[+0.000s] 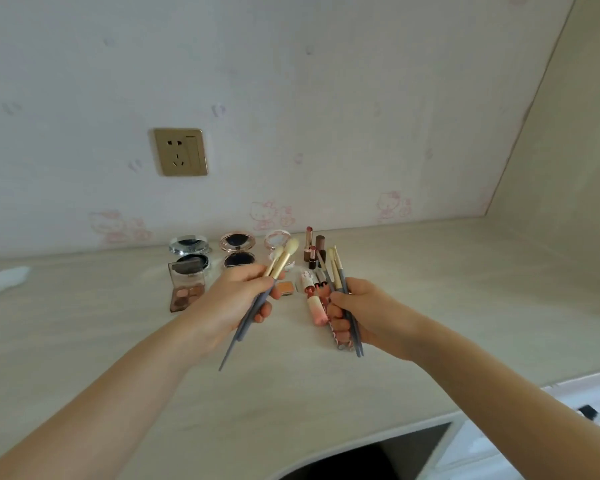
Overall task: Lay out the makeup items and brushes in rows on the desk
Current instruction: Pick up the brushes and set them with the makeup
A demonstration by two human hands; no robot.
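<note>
Now the left hand [238, 299] has its grip curled round two fluffy-tipped brushes [277, 263] mid-frame above the counter [430, 306], and the right hand [364, 311] clutches a slimmer bundle of brushes [340, 271] just right of centre. They look light, stiff-handled and soft at the tips, so best held by the grey handles. No brand or writing is readable anywhere.

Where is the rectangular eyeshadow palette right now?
The eyeshadow palette lies open on the desk, left of the left hand, just in front of the silver compact.

Grey-handled brushes [277, 263] (bristles up), held aloft
</note>
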